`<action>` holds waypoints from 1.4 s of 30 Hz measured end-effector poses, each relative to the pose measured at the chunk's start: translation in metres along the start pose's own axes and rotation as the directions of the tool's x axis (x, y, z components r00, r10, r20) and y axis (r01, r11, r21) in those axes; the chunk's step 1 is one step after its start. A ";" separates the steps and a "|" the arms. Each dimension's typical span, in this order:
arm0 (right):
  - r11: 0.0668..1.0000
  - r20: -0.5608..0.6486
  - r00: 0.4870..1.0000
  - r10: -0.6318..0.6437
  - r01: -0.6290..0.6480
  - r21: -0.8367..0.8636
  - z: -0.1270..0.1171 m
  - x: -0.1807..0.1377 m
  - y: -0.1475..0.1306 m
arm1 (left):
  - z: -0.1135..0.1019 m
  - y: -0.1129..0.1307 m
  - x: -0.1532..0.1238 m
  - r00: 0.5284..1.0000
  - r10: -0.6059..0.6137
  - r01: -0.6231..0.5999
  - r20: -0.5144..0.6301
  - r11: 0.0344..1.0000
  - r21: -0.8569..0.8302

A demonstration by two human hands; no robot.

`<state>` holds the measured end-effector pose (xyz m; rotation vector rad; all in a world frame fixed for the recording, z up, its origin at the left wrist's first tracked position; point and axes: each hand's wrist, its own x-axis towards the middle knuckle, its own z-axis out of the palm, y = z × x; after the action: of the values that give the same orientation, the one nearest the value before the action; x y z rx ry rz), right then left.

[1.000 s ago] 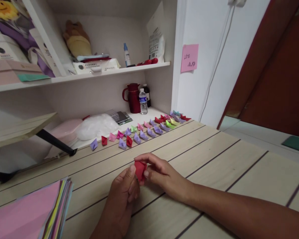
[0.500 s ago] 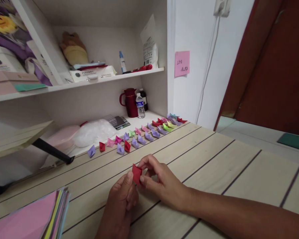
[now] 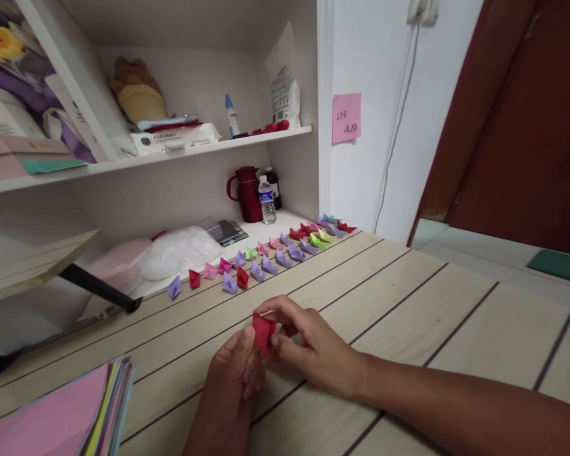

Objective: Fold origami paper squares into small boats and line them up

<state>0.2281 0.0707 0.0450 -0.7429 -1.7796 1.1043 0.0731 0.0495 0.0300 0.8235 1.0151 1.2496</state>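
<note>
Both my hands pinch a small folded piece of red paper (image 3: 263, 332) just above the wooden table (image 3: 408, 316). My left hand (image 3: 230, 392) grips it from the left with thumb and fingers closed. From the right, my right hand (image 3: 308, 345) closes its fingertips on the same piece. Beyond them, a long row of small folded paper boats (image 3: 261, 259) in purple, pink, red and green runs along the table's far edge. A stack of coloured paper sheets (image 3: 61, 418) lies at the near left.
Behind the table is a white shelf unit with a dark red jug (image 3: 247, 193), a water bottle (image 3: 266, 199), a plastic bag (image 3: 178, 250) and boxes. A pink sticky note (image 3: 346, 118) hangs on the wall. A red door (image 3: 527, 126) stands at right.
The red paper has been turned and worked between my fingers, staying in both hands. The view shifted slightly to the right and down.
</note>
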 end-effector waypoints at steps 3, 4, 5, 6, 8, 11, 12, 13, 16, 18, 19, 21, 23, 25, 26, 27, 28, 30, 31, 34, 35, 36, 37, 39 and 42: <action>1.000 -0.023 1.000 -0.008 0.007 -0.024 0.000 0.000 0.002 | 0.001 0.000 0.000 1.000 0.000 0.000 0.000 1.000 0.004; 1.000 -0.034 0.999 -0.009 0.008 -0.028 0.000 0.001 0.002 | 0.001 0.000 -0.001 1.000 -0.001 0.001 0.000 1.000 0.007; 1.000 -0.042 0.999 -0.010 0.009 -0.029 0.001 0.001 0.003 | 0.001 0.001 -0.002 1.000 -0.005 0.005 0.000 1.000 0.012; 1.000 -0.049 0.999 -0.012 0.010 -0.028 0.001 0.001 0.003 | 0.001 0.001 -0.003 1.000 -0.009 0.009 0.001 1.000 0.018; 1.000 -0.051 0.999 -0.010 0.008 -0.030 0.001 0.001 0.002 | 0.000 0.001 -0.005 1.000 -0.016 0.016 0.002 0.999 0.032; 0.999 -0.046 0.999 0.011 -0.012 -0.038 0.000 0.002 0.000 | -0.001 0.001 -0.005 1.000 -0.023 0.023 -0.001 0.999 0.046; 0.999 -0.046 0.999 0.021 -0.023 -0.042 -0.001 0.002 0.000 | -0.001 0.001 -0.004 1.000 -0.022 0.022 -0.003 0.999 0.041; 0.998 -0.052 0.998 0.030 -0.032 -0.047 -0.001 0.003 0.000 | -0.002 0.001 -0.004 1.000 -0.022 0.022 -0.004 0.999 0.033; 0.998 -0.085 0.996 0.039 -0.044 -0.053 -0.002 0.004 0.000 | -0.002 0.001 -0.001 1.000 -0.027 0.027 0.005 1.000 -0.001; 0.998 -0.106 0.994 0.030 -0.037 -0.060 -0.002 0.005 0.001 | -0.002 0.001 0.000 0.999 -0.031 0.031 0.008 0.999 -0.011; 0.997 -0.115 0.993 0.027 -0.035 -0.065 -0.003 0.005 0.001 | -0.002 0.001 0.000 0.999 -0.032 0.032 0.007 0.999 -0.014; 0.996 -0.131 0.991 0.023 -0.033 -0.077 -0.003 0.006 0.001 | -0.001 0.001 -0.001 1.000 -0.029 0.029 -0.003 0.999 -0.018; 0.996 -0.141 0.990 0.022 -0.033 -0.081 -0.003 0.007 0.001 | -0.001 0.002 -0.001 0.999 -0.033 0.032 -0.012 0.999 -0.026; 0.996 -0.138 0.990 0.030 -0.041 -0.081 -0.003 0.006 0.001 | 0.000 0.003 -0.002 0.999 -0.039 0.039 -0.021 0.998 -0.042; 0.996 -0.132 0.991 0.037 -0.047 -0.075 -0.002 0.006 0.001 | 0.000 0.003 -0.003 0.999 -0.044 0.043 -0.025 0.998 -0.051; 0.996 -0.122 0.992 0.044 -0.053 -0.068 -0.001 0.006 0.001 | 0.001 0.004 -0.003 0.999 -0.046 0.045 -0.028 0.997 -0.058; 0.996 -0.115 0.992 0.050 -0.057 -0.062 -0.001 0.006 0.001 | 0.001 0.004 -0.003 0.999 -0.045 0.043 -0.031 0.997 -0.059; 0.997 -0.100 0.994 0.051 -0.057 -0.058 0.000 0.006 0.002 | 0.003 0.005 -0.003 0.999 -0.034 0.033 -0.032 0.998 -0.049; 0.997 -0.096 0.994 0.049 -0.055 -0.059 0.000 0.005 0.001 | 0.003 0.005 -0.003 0.999 -0.028 0.027 -0.030 0.999 -0.044; 0.997 -0.089 0.995 0.037 -0.043 -0.062 0.000 0.005 -0.001 | 0.004 0.005 -0.003 1.000 -0.014 0.013 -0.025 0.999 -0.045; 0.998 -0.086 0.996 0.029 -0.034 -0.058 0.000 0.005 -0.001 | 0.004 0.005 -0.003 1.000 -0.014 0.013 -0.025 0.999 -0.048; 0.998 -0.083 0.996 0.021 -0.025 -0.053 0.000 0.004 -0.002 | 0.004 0.005 -0.003 1.000 -0.015 0.014 -0.024 0.999 -0.049; 0.999 -0.080 0.997 0.013 -0.017 -0.047 0.000 0.004 -0.003 | 0.004 0.005 -0.003 1.000 -0.019 0.017 -0.022 0.999 -0.049; 0.999 -0.075 0.997 0.006 -0.009 -0.034 0.000 0.004 -0.003 | 0.003 0.004 -0.002 1.000 -0.023 0.022 -0.016 0.999 -0.050; 0.999 -0.076 0.997 -0.001 -0.003 -0.041 0.000 0.004 -0.001 | 0.003 0.004 -0.002 1.000 -0.013 0.012 -0.028 0.999 -0.042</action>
<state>0.2268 0.0735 0.0472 -0.8002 -1.7421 1.0296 0.0746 0.0478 0.0351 0.7682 1.0123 1.2705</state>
